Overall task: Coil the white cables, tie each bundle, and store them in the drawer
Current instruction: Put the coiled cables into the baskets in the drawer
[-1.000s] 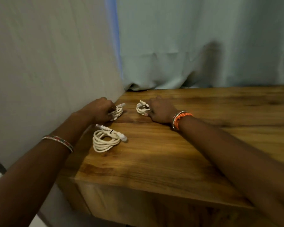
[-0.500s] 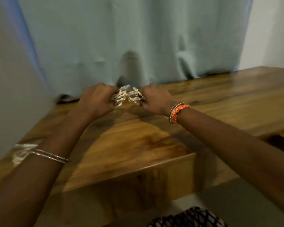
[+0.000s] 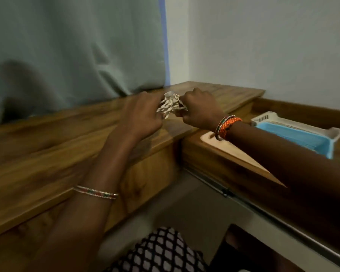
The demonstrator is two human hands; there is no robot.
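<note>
- White cable bundles (image 3: 170, 105) sit bunched between your two hands, raised just over the wooden desktop (image 3: 47, 146) near its far right corner (motion blur hides how many coils there are).
- Your left hand (image 3: 140, 116) has its fingers curled round the bundles' left side.
- Your right hand (image 3: 199, 110) is fisted on their right side.
- At 3 o'clock from your hands, the open drawer (image 3: 214, 158) holds a white tray (image 3: 267, 117) with something blue inside.
</note>
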